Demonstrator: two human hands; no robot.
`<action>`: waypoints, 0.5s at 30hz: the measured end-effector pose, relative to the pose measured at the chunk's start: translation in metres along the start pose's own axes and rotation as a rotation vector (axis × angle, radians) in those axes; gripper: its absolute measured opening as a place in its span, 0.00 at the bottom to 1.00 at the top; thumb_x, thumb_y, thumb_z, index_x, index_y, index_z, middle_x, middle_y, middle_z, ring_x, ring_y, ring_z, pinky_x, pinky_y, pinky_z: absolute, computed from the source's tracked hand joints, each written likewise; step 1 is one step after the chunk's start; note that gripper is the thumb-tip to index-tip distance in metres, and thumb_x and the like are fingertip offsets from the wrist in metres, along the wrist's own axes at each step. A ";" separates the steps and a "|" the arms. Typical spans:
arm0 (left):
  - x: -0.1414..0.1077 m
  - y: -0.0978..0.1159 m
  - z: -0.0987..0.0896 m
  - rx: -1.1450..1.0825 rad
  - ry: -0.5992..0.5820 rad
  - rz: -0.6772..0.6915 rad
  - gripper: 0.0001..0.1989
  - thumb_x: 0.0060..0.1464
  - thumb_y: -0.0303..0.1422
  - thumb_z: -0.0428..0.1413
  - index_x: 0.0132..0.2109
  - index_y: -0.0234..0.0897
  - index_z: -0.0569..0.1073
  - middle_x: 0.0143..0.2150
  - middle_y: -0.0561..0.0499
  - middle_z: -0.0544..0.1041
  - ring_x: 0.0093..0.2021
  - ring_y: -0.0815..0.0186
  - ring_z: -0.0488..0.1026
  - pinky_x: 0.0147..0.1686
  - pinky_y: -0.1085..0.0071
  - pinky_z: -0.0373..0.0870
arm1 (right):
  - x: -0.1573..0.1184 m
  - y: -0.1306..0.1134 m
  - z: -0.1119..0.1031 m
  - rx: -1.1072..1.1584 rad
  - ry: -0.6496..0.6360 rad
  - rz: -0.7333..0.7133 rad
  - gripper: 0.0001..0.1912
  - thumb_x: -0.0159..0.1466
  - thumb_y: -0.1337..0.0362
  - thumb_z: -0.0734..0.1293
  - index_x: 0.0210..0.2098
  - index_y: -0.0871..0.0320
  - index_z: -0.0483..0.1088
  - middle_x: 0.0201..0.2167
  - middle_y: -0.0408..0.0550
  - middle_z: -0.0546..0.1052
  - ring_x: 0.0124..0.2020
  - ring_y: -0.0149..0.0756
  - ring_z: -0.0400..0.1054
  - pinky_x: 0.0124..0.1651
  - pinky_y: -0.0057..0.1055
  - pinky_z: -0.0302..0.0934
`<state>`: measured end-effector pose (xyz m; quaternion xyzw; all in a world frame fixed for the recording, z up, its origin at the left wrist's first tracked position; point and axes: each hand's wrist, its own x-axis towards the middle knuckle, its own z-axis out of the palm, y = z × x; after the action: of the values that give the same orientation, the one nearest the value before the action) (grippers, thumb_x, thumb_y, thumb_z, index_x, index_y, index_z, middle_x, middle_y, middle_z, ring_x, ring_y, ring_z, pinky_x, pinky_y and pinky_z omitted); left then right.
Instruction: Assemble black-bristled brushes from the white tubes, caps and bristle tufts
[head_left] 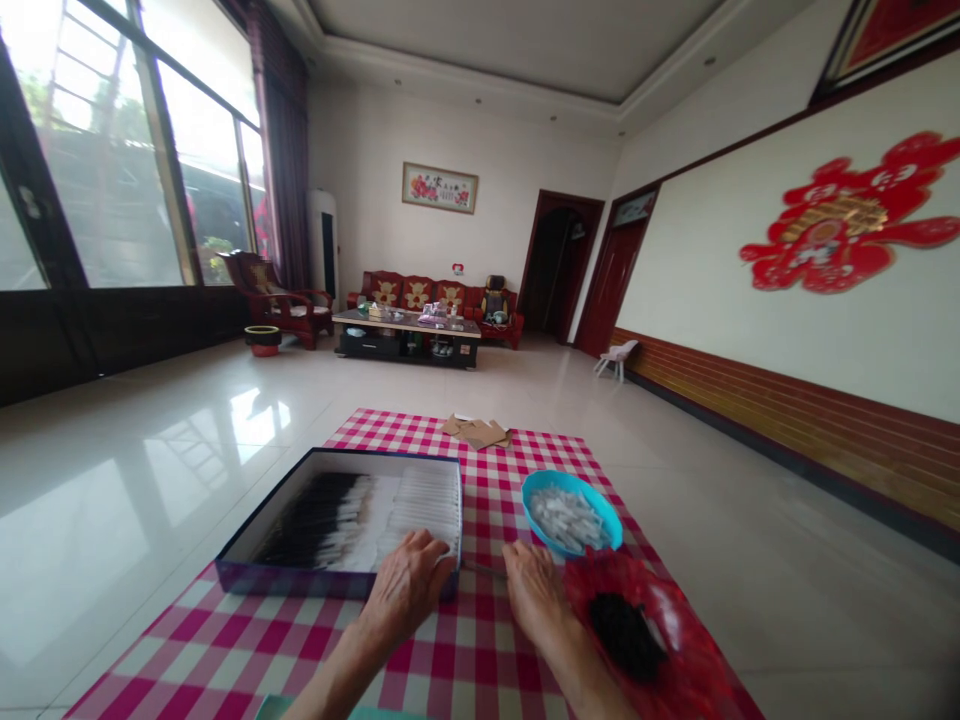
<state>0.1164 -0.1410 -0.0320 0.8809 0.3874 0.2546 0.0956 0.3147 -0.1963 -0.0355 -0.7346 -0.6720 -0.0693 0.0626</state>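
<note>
My left hand (409,580) is over the front right corner of a shallow dark-blue box (262,578), fingers curled in a pinch; what they hold is too small to make out. Inside the box lie rows of thin black pieces with white ends (315,520) and a row of slim whitish pieces (427,500). To the right, my right hand (532,580) is closed on a thin dark stick (484,569) that points toward my left hand. Beyond it stands a blue bowl (531,492) of small translucent white pieces (570,518).
A red plastic bag (690,620) with a black heap (628,635) lies beside my right forearm. Cardboard pieces (478,432) rest at the far end of the checked tablecloth (435,670). A coffee table (405,322) and a wooden sofa (420,290) stand across the room.
</note>
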 end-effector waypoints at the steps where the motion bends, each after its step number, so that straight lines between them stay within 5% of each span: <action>1: -0.002 0.000 0.001 -0.009 0.011 0.016 0.13 0.62 0.35 0.45 0.38 0.40 0.73 0.36 0.48 0.71 0.39 0.63 0.68 0.38 0.70 0.65 | -0.001 -0.004 0.005 0.005 0.010 -0.004 0.19 0.59 0.80 0.55 0.39 0.58 0.73 0.38 0.52 0.77 0.42 0.42 0.70 0.45 0.34 0.59; 8: -0.006 0.001 0.003 0.015 -0.036 0.081 0.12 0.60 0.35 0.48 0.35 0.41 0.74 0.37 0.48 0.70 0.40 0.64 0.67 0.34 0.72 0.64 | 0.001 -0.014 0.031 0.063 0.088 0.023 0.21 0.60 0.81 0.54 0.41 0.57 0.71 0.40 0.50 0.75 0.42 0.38 0.68 0.43 0.29 0.60; 15: -0.004 -0.002 0.002 0.019 -0.085 0.089 0.14 0.60 0.35 0.47 0.31 0.40 0.74 0.38 0.49 0.70 0.40 0.65 0.66 0.31 0.73 0.62 | 0.026 -0.001 0.039 0.096 0.153 0.050 0.18 0.61 0.79 0.55 0.31 0.57 0.72 0.34 0.49 0.74 0.40 0.40 0.68 0.41 0.30 0.59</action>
<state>0.1141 -0.1429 -0.0359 0.9081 0.3459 0.2173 0.0920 0.3168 -0.1633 -0.0694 -0.7398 -0.6494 -0.0914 0.1507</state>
